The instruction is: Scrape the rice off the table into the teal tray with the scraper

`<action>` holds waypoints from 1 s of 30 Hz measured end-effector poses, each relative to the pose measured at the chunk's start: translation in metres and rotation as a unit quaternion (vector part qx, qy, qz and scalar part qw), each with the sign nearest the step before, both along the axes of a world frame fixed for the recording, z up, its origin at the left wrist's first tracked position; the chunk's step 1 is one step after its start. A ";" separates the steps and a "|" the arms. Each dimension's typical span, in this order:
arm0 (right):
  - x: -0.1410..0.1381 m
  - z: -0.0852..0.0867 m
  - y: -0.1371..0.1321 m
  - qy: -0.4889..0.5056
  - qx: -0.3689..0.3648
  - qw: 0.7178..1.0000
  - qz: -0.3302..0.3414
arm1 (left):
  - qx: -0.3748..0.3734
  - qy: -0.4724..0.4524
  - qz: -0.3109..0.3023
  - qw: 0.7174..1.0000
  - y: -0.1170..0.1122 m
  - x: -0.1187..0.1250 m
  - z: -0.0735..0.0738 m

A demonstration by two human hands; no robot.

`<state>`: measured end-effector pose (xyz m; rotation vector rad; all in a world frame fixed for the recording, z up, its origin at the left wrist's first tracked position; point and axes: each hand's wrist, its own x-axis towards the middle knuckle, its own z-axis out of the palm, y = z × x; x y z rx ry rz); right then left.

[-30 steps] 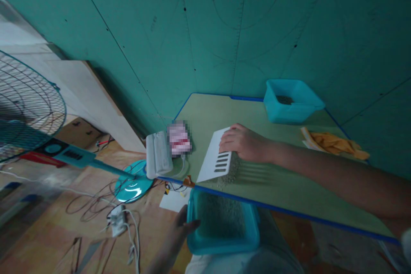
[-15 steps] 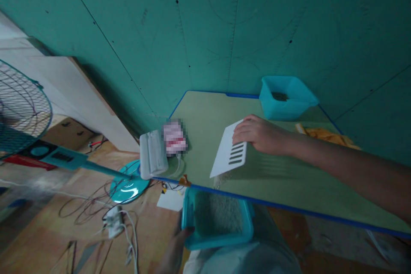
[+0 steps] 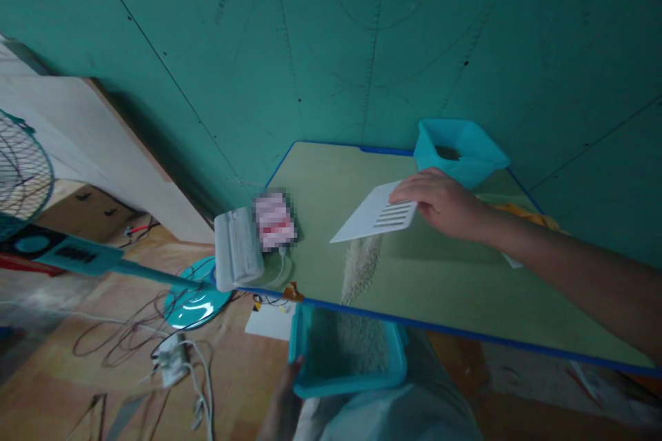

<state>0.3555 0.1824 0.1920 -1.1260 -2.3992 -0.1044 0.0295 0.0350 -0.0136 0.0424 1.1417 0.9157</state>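
My right hand [image 3: 439, 201] grips a flat white plastic sheet [image 3: 362, 215] with a row of slots by its slotted end, tilted above the table. Below its lower edge, a heap of pale grey granules [image 3: 360, 269] stretches to the table's front edge. Under that edge my left hand [image 3: 287, 386] holds a turquoise plastic bin [image 3: 352, 389] by its left side; most of those fingers are hidden. Loose grey granules [image 3: 365, 348] lie inside the bin.
The green table [image 3: 465, 282] has a blue rim. At its back right stands another turquoise bin [image 3: 460, 151] with dark contents, near an orange cloth [image 3: 532, 215]. A white case [image 3: 238, 248] and a pixelated pink item [image 3: 275, 222] sit left. A fan base [image 3: 199, 296] and cables occupy the floor.
My right hand and the white sheet have moved up and away from the table's front edge, tilting flatter. More granules now show beneath the sheet. The left hand still holds the bin.
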 end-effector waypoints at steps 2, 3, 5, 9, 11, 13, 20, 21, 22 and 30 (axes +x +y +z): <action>0.004 0.001 -0.001 0.009 -0.014 0.999 -0.043 | 0.007 -0.001 -0.004 1.000 0.000 -0.001 -0.002; 0.005 0.002 0.000 0.016 -0.025 0.997 -0.071 | 0.013 -0.001 -0.009 1.000 0.000 -0.001 -0.002; 0.008 0.004 0.005 0.033 -0.055 0.988 -0.139 | 0.023 -0.005 -0.018 1.000 -0.001 -0.002 -0.001; 0.012 0.011 0.029 0.069 -0.152 0.958 -0.233 | 0.030 -0.034 -0.025 0.999 0.001 -0.002 0.004; 0.014 0.013 0.044 0.084 -0.214 0.940 -0.252 | 0.025 -0.056 -0.031 0.998 0.002 -0.002 0.006; 0.017 0.015 0.060 0.094 -0.271 0.921 -0.265 | 0.019 -0.068 -0.039 0.997 0.002 -0.003 0.007; 0.023 0.012 0.095 0.018 -0.413 0.865 -0.284 | 0.043 0.012 -0.039 0.998 -0.001 -0.003 0.002; 0.024 0.010 0.097 0.008 -0.424 0.861 -0.281 | 0.039 0.022 -0.030 0.999 -0.001 -0.003 0.001; 0.024 0.007 0.099 0.000 -0.431 0.858 -0.280 | 0.035 0.032 -0.025 0.999 -0.001 -0.002 0.000; 0.014 -0.013 0.102 -0.055 -0.455 0.857 -0.233 | 0.038 0.092 -0.018 0.995 -0.007 -0.006 -0.003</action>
